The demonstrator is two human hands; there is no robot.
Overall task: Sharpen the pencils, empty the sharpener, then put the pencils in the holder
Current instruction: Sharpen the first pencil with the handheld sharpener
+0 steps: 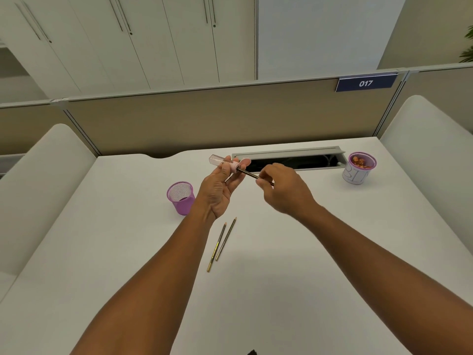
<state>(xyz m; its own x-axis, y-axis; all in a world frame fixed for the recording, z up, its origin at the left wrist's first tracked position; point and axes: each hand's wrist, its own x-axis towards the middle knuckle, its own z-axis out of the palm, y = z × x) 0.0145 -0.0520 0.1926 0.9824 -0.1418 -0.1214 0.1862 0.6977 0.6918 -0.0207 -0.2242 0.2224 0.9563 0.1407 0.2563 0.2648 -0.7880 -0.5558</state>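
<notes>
One pencil (252, 174) sits in the sharpener (225, 163) | your left hand (220, 190) grips the sharpener in curled fingers | your right hand (279, 187) pinches the pencil's shaft | push straight, twist evenly | two pencils (221, 243) lie below your left wrist, holder (180, 198) just left of it.

There are three pencils – one (252, 174) is stuck in the sharpener, and two lie side by side on the desk (128, 239), a longer one (216, 247) and a shorter one (226, 238). There is one sharpener (225, 163). There are two purple cups – one mesh cup (180, 198) on the left, and one cup with paper round it (359, 168) on the right. Two hands are up, a left hand (221, 188) and a right hand (282, 189)
</notes>
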